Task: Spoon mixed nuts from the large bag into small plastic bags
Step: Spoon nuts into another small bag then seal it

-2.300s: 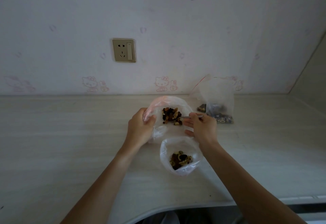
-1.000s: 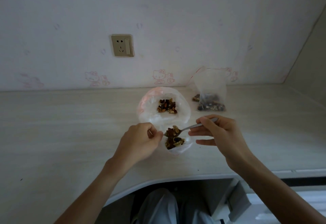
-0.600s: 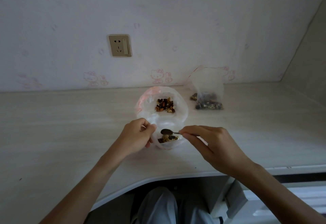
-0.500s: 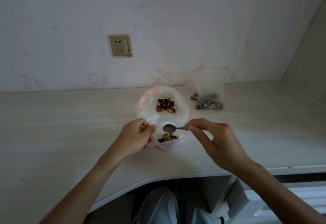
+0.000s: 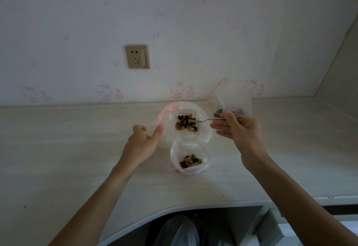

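While the right hand (image 5: 240,133) pinches the spoon (image 5: 205,120) by its handle, bowl in the nuts (image 5: 186,123) of the big bag (image 5: 168,114) toward the tabletop's (image 5: 58,148) back edge, the left hand (image 5: 144,141) hangs beside that bag, fingers loose, gripping nothing, thumb at the rim. Small bag (image 5: 190,160) stands just in front, mouth open, partly filled. Third bag (image 5: 235,98) leans at the wall. Judgement: steady the big bag's rim with the left, scoop shallow, keep the bowl level, carry low, tip inside the small mouth.
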Available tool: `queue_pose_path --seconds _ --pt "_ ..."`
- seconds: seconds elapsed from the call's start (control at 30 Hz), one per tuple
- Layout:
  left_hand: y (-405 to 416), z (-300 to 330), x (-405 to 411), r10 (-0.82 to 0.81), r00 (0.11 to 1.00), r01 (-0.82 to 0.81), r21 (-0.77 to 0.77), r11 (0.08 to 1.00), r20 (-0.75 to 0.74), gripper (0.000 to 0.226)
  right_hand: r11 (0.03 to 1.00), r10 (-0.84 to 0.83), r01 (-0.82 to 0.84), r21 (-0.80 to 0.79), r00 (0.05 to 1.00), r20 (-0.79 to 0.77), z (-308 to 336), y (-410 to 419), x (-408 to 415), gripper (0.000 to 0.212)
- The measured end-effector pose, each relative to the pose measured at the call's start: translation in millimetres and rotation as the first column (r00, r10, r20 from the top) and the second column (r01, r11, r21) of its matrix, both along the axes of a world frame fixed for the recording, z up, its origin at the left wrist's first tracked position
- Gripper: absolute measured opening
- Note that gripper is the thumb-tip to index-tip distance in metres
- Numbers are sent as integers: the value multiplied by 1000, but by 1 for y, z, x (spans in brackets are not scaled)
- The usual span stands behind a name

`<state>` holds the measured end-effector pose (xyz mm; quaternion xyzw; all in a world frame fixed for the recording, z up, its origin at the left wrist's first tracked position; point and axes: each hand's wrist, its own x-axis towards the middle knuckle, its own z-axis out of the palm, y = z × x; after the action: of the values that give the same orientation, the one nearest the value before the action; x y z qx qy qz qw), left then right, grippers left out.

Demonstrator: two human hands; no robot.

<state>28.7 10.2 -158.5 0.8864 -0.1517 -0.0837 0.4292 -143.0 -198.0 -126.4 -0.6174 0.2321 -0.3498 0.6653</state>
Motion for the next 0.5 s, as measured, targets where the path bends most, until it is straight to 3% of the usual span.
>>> queue_pose_path --seconds 0.13,0.37,0.5 --pt "-19 -1 10 -36 996 35 -19 999 -79 91 999 -44 43 -27 997 -65 -12 -3 26 29" --pt "-49 0 19 -69 992 40 -251 967 -109 33 999 40 -40 3 991 -127 -26 5 60 27" --pt "-52 -8 13 -78 995 53 -337 940 -61 14 997 43 -33 70 988 -146 -31 4 71 25"
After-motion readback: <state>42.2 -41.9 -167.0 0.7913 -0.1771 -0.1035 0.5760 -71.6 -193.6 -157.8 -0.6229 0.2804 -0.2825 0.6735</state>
